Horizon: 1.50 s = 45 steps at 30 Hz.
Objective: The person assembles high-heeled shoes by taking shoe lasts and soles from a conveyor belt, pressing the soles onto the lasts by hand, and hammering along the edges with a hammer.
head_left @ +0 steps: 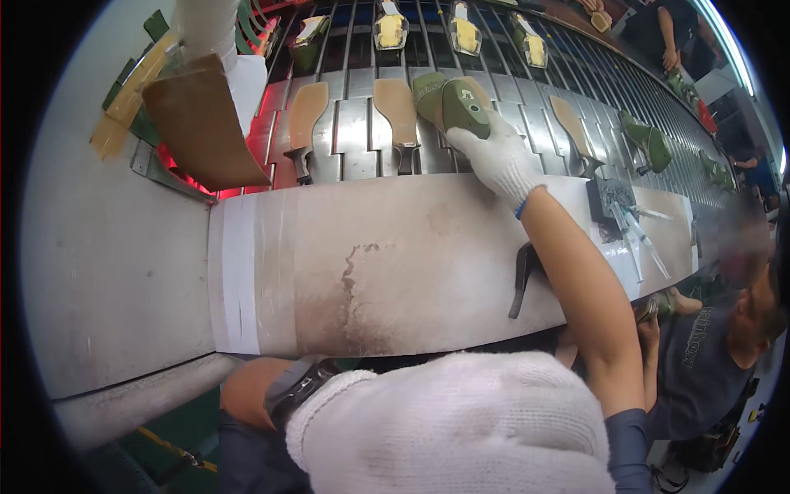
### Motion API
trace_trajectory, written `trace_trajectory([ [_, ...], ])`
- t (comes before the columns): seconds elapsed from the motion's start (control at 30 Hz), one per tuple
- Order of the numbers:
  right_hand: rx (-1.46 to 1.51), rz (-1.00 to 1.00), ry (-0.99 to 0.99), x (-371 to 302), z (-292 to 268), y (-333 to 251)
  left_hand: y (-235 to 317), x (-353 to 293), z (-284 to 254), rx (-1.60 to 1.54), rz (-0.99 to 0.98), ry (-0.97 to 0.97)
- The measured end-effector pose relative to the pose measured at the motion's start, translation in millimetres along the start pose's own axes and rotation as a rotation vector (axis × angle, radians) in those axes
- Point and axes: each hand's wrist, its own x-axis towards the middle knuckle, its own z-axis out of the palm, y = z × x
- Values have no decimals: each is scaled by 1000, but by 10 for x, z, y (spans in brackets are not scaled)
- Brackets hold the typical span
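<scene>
White knit-gloved right hand (494, 156) was found clamped on an olive-green high-heeled shoe (457, 105), held sole-up over the slatted metal conveyor (354, 123) beyond the stained white worktop (387, 272). White-gloved left hand (453, 424) was held low, close to the camera (grip could not be determined). Tan insoles (306, 111) lay alongside on the slats.

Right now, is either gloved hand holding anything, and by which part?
The right hand grips a green shoe form at its lower end, over the conveyor. The left hand sits close to the camera and seems empty.
</scene>
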Motion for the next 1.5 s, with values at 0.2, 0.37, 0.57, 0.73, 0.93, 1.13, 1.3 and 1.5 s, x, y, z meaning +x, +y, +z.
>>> trace_trajectory([
  [0.2,-196,-288,173,235,-662,90,68,230,-211,7,-219,-14],
  [0.37,-971,-103,-108,764,-1560,585,-361,-131,-741,190,-729,-203],
  [0.57,-1116,331,-360,1184,-1596,1331,-898,-909,-904,545,-972,-283],
  [0.73,-994,443,-51,1667,-1636,1696,-992,-914,-973,613,-875,-406],
  [0.93,-609,236,339,2380,-1891,1542,-1096,-837,-1052,579,-933,-450],
  [1.13,-699,155,217,3431,-1544,1044,-975,-801,-1045,561,-916,-404],
  [1.3,-788,248,227,3835,-1008,994,-986,-835,-1103,532,-944,-362],
  [1.5,-777,221,306,3297,-1036,661,-883,-866,-1113,568,-896,-362],
])
